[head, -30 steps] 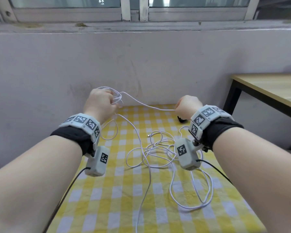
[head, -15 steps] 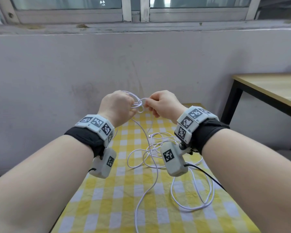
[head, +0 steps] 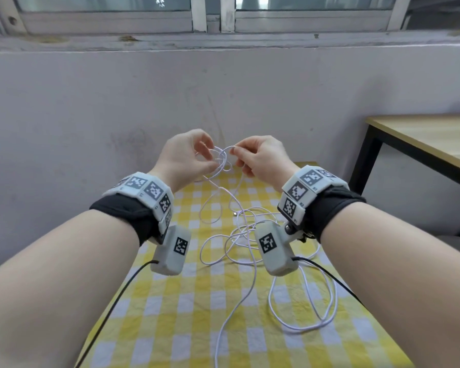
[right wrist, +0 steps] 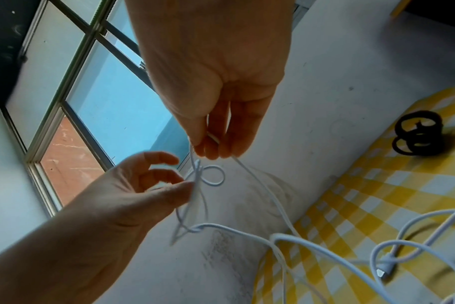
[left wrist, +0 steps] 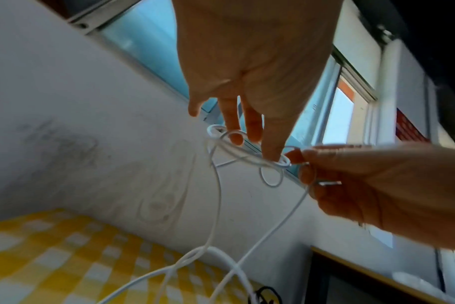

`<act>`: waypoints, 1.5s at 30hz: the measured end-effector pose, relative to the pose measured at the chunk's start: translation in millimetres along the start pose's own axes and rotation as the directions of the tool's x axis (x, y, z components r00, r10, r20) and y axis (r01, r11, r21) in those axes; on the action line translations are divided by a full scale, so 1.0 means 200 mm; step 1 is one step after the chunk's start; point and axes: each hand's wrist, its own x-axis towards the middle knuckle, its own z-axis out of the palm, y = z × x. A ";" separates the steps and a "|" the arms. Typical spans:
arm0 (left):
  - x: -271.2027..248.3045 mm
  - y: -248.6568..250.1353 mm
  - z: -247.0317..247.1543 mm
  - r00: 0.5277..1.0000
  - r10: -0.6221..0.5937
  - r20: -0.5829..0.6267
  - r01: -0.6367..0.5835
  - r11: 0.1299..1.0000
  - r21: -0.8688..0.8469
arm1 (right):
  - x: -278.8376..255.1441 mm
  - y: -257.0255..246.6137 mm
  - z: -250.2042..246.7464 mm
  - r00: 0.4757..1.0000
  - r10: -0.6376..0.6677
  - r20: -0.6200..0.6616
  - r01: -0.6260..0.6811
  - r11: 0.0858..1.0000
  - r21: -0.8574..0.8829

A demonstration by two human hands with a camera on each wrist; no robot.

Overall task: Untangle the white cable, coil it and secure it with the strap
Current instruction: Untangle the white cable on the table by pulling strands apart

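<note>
While you hold both hands raised at the centre of the head view, the white cable [head: 225, 162] bunches between them into a small knot of thin, round-section loops. Your left hand [head: 182, 158] pinches the knot's left side with thumb and fingertip, the other fingers loosely spread; in the left wrist view one finger passes through a loop. Your right hand [head: 260, 158] pinches a strand at the knot's right side between thumb and forefinger, its remaining fingers curled.

From the knot the strands drop toward the lower middle of the frame and spread into loose, overlapping loops on the yellow-and-white checked tablecloth [head: 186, 314]. The slack runs mostly top to bottom, with one wide loop at lower right and one strand leaving the bottom edge. A plug end [right wrist: 383, 272] lies flat on the cloth at the right wrist view's lower right.

The black strap [right wrist: 418, 134], curled into rings, sits on the cloth at that view's right edge, well apart from the knot.
</note>
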 end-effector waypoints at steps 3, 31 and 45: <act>0.02 0.03 0.02 0.992 0.122 -0.012 -0.116 0.967 0.227 | -0.01 -0.01 0.03 0.999 -0.013 0.049 0.011 0.999 0.045; 0.03 -0.21 -0.09 0.864 -0.454 -0.219 0.449 0.890 -0.072 | -0.01 0.05 -0.09 0.967 -0.089 -0.240 0.065 0.992 -0.103; 0.01 -0.12 -0.05 0.928 -0.364 0.086 0.328 0.903 0.278 | 0.01 0.02 -0.07 0.986 -0.051 -0.157 0.028 0.989 -0.148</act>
